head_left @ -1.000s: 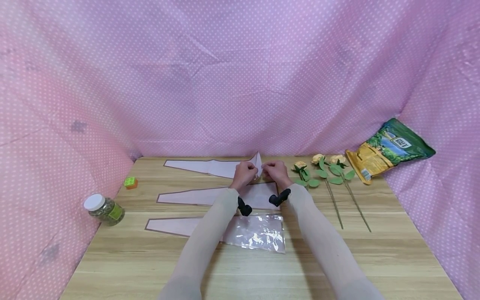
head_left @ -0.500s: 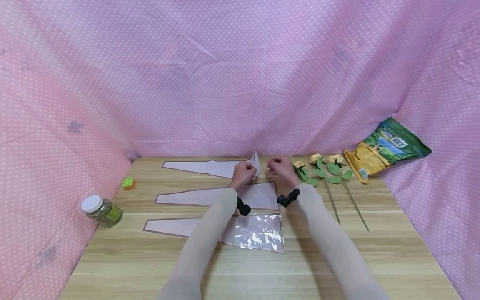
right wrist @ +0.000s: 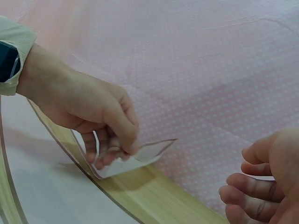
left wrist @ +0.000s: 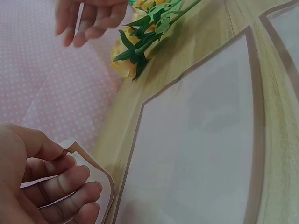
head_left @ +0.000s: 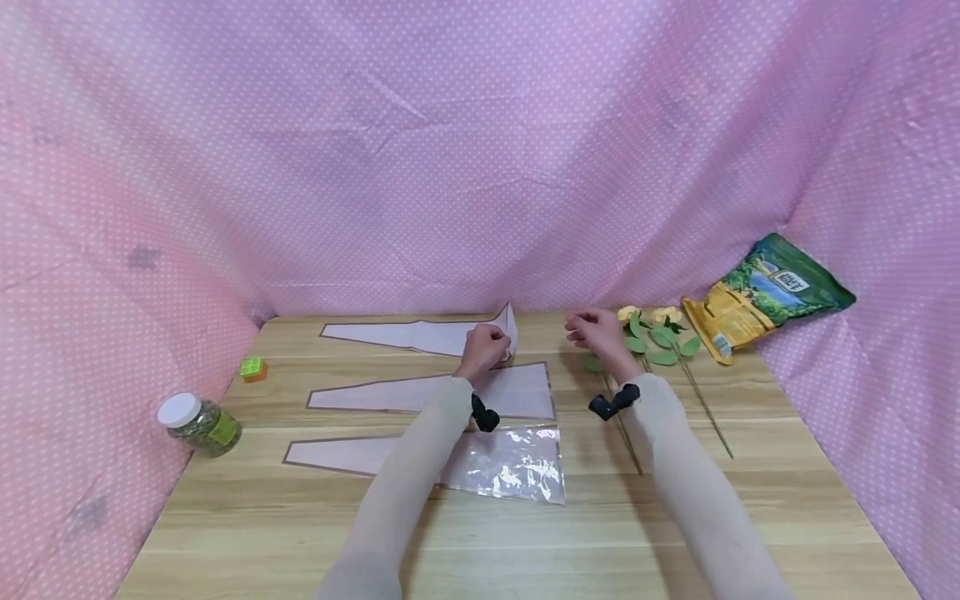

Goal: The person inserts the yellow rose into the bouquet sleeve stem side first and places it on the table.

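Observation:
Between thumb and fingers my left hand (head_left: 484, 349) pinches the wide open end of the far flower sleeve (head_left: 442, 335), a pale pink one with a brown border. That end is lifted, and its mouth gapes in the right wrist view. My right hand (head_left: 600, 333) hangs over the nearest of the yellow artificial roses, fingers loosely bent and holding nothing; its bloom is hidden behind the hand in the head view. In the left wrist view a yellow rose bloom (left wrist: 124, 59) shows below the right hand. Two more roses (head_left: 666, 315) lie to the right.
Two more sleeves lie flat nearer me, a middle one (head_left: 517, 390) and a glossy front one (head_left: 517, 467). At the left are a white-lidded jar (head_left: 206, 425) and a toy block (head_left: 253, 369). A green and yellow bag (head_left: 765, 296) leans at the back right.
My right hand has left the sleeve's mouth and moved right, over the nearest rose. My left hand keeps its pinch on the sleeve, nearly still.

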Demonstrator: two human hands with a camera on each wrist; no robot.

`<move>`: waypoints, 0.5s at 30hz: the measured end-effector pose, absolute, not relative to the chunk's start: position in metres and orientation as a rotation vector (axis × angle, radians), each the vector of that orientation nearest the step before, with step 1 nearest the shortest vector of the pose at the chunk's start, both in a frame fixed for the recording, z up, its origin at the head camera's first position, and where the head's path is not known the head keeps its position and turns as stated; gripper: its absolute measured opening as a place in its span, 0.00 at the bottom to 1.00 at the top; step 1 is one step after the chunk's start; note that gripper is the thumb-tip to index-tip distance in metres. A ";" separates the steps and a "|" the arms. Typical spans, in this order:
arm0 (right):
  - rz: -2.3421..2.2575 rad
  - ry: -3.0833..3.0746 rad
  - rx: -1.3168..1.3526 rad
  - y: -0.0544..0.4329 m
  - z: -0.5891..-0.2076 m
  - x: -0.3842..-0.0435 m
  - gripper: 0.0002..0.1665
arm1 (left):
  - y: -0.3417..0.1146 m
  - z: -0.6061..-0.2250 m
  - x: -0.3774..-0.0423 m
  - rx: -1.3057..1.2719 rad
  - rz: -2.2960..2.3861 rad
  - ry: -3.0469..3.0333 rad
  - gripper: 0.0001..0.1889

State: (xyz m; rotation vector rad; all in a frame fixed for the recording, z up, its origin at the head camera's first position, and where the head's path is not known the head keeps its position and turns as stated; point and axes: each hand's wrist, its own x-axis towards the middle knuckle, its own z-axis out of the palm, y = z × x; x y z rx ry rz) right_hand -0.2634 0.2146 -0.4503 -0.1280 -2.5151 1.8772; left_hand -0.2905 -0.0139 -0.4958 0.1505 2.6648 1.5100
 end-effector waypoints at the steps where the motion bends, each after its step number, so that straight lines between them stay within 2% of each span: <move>1: 1.884 -2.513 -0.134 0.218 -0.450 -0.262 0.22 | -0.014 -0.496 -0.291 0.153 1.509 2.667 0.10; 8: 1.945 -2.484 -0.169 0.240 -0.450 -0.247 0.25 | -0.017 -0.495 -0.292 0.166 1.501 2.676 0.11; 15: 1.803 -2.526 -0.160 0.262 -0.458 -0.227 0.25 | -0.018 -0.495 -0.292 0.161 1.495 2.657 0.11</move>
